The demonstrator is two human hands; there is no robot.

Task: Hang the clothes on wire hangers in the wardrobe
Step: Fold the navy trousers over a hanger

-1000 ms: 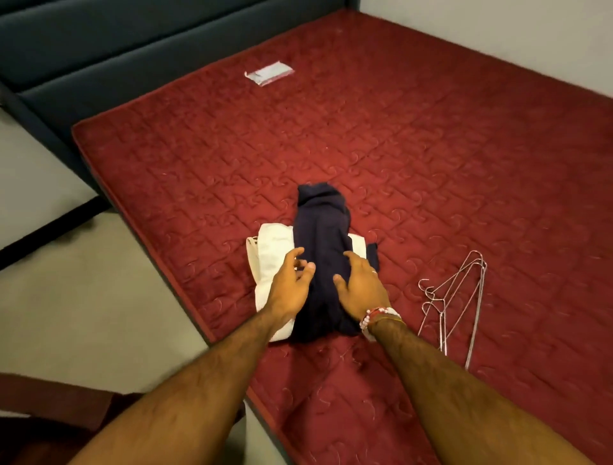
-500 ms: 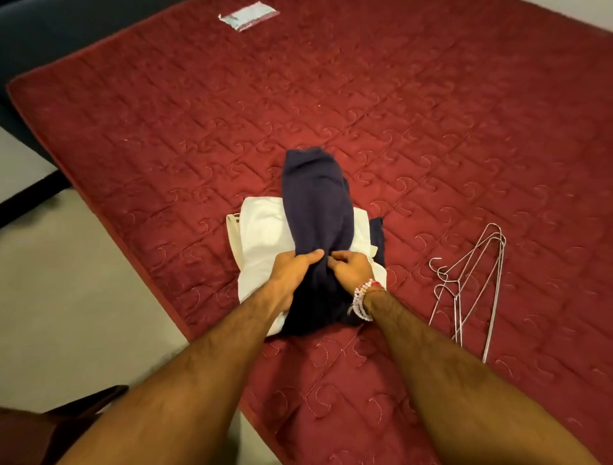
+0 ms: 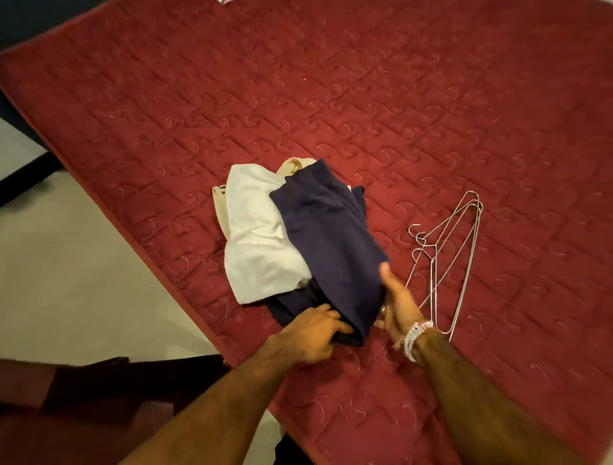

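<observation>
A folded navy garment (image 3: 328,239) lies tilted over a white garment (image 3: 258,242) near the front edge of a red quilted mattress (image 3: 398,99). A beige piece (image 3: 292,165) peeks out beneath them. My left hand (image 3: 311,335) grips the navy garment's near end, fingers curled under the cloth. My right hand (image 3: 396,302) holds its right edge, thumb on top and fingers below. Several wire hangers (image 3: 444,262) lie in a bundle just right of my right hand, not touched.
The mattress edge runs diagonally from upper left to the bottom centre, with pale floor (image 3: 83,282) to its left. A dark brown piece of furniture (image 3: 66,398) sits at the lower left. A small packet (image 3: 225,1) lies at the top edge.
The navy garment has been lifted and swung to the right, off the white one, and its far end is now rumpled. My hands moved from its middle to its near end and right edge.
</observation>
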